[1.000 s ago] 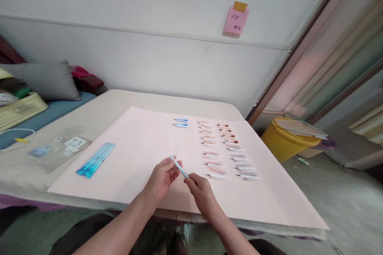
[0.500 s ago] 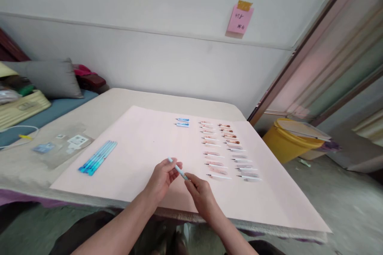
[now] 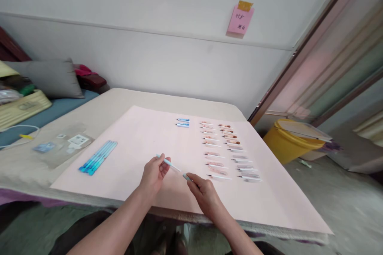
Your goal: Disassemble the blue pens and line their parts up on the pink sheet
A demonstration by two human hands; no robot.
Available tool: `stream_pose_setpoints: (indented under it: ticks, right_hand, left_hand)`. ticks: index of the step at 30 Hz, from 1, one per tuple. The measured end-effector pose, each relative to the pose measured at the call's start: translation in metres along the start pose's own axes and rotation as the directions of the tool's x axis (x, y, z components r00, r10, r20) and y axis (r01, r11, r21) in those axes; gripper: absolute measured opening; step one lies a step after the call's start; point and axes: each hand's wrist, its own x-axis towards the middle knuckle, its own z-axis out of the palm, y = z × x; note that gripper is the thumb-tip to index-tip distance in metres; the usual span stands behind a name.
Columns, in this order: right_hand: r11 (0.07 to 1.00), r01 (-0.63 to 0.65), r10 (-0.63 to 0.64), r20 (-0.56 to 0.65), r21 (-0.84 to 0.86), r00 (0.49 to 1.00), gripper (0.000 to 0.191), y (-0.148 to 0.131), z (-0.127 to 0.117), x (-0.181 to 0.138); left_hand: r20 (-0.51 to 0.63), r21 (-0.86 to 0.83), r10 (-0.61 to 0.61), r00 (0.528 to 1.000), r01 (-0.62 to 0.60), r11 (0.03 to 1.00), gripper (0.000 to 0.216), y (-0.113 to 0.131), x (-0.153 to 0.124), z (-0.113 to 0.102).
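My left hand [image 3: 154,173] pinches a light blue pen [image 3: 164,160], whose thin whitish end points down to the right. My right hand [image 3: 203,191] is closed on a short pen cap [image 3: 187,177], partly hidden by the fingers. A small gap separates cap and pen. Both hands are above the pink sheet [image 3: 137,135] near the table's front edge. Left of them lies a group of several blue pens [image 3: 98,157] side by side. Beyond the hands are two short blue pen pieces with dark points [image 3: 182,122].
To the right lie two columns of pens with dark tips [image 3: 215,163], some pinkish, some brown-topped or grey. Clear plastic packaging [image 3: 70,145] is at the left. A yellow bin [image 3: 281,139] stands off the table's right side; a grey pillow [image 3: 54,77] lies at far left.
The pen has come apart from its cap. My left hand has moved a little left with the pen, exposing its thin end, while my right hand holds the cap almost in place.
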Motion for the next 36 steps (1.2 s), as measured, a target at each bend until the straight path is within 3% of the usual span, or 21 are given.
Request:
stream_pose_setpoints:
  ticks: [7, 14, 18, 24, 29, 36]
  right_hand:
    - [0.995, -0.001, 0.004, -0.026, 0.103, 1.0, 0.028, 0.0, -0.017, 0.001]
    - [0.956, -0.121, 0.156, -0.113, 0.266, 0.981, 0.032, 0.009, 0.001, 0.006]
    - [0.897, -0.205, 0.26, -0.093, 0.392, 0.961, 0.029, 0.013, 0.012, 0.008]
    - [0.786, -0.259, 0.346, -0.051, 0.561, 0.937, 0.033, 0.008, -0.008, 0.01]
    - [0.768, -0.242, 0.337, -0.052, 0.593, 0.94, 0.034, 0.006, -0.029, 0.008]
    - [0.842, -0.225, 0.323, -0.126, 0.49, 0.938, 0.033, 0.014, -0.015, 0.012]
  left_hand:
    - [-0.045, -0.065, -0.022, 0.999, 0.019, 0.998, 0.009, 0.004, 0.006, -0.003]
    - [0.128, 0.058, -0.105, 0.986, 0.098, 0.993, 0.015, -0.017, -0.024, 0.013]
    - [0.182, 0.082, -0.144, 0.973, 0.131, 0.988, 0.014, -0.024, -0.035, 0.017]
    - [0.062, -0.015, -0.053, 0.997, 0.054, 0.998, 0.012, -0.015, -0.016, 0.008]
    - [-0.004, -0.066, -0.032, 0.999, 0.032, 0.997, 0.01, -0.007, -0.006, 0.004]
    - [0.174, 0.045, -0.228, 0.958, 0.224, 0.974, 0.014, -0.028, -0.031, 0.013]
